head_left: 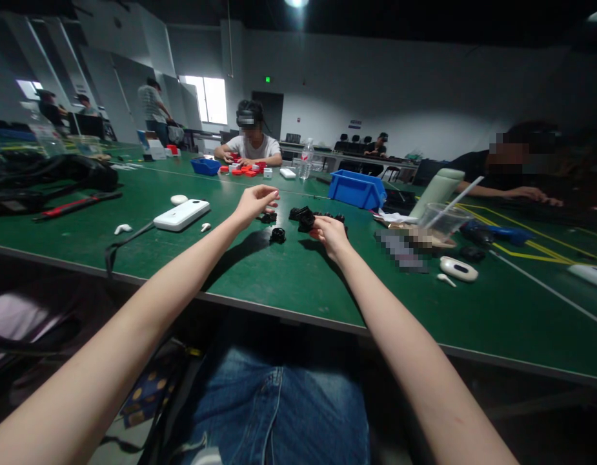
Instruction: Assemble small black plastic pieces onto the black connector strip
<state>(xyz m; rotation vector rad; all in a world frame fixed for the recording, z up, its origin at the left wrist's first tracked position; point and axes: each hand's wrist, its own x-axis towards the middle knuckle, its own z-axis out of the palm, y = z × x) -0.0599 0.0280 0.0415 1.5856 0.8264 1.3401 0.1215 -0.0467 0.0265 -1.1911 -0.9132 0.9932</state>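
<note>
My right hand has its fingers closed on a black bundle, perhaps a coiled cable, held just over the green table. To its left, my left hand is raised above the table with its fingers apart and nothing seen between them. Under those fingertips lies a small black item. Another black coil rests on the table between the two hands. More black pieces lie behind my right hand, partly hidden by it.
A white power bank and earbuds lie left. Rightward are a blue bin, a plastic cup with straw, a green bottle and an earbud case. A person sits opposite with red pieces; another sits at right.
</note>
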